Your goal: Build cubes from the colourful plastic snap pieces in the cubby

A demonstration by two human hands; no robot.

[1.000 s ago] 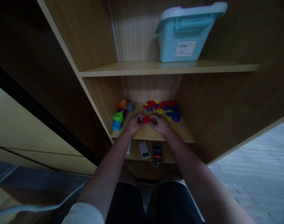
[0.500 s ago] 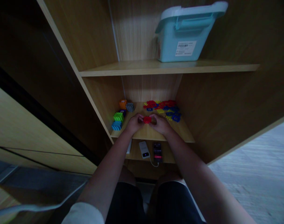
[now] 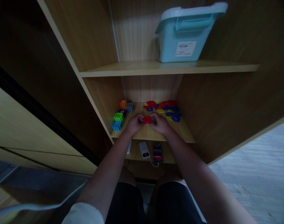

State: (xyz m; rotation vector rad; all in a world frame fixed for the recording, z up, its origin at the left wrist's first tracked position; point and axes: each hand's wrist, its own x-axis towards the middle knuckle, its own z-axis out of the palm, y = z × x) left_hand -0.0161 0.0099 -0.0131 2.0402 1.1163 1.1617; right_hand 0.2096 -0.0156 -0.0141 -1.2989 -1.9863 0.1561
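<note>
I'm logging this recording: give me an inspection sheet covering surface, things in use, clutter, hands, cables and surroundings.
Surface: wooden shelf
Things in use: held red piece; red, yellow and blue pieces behind.
Clutter: coloured blocks at left; white device and phone on the lower shelf.
Hands: left hand and right hand hold the red piece.
Cables: white cable at the phone; pale cord-like strip lower left.
Surroundings: teal bin on the upper shelf.

Fine detail on the red piece (image 3: 147, 120) and white label (image 3: 186, 49) is blurred.
</note>
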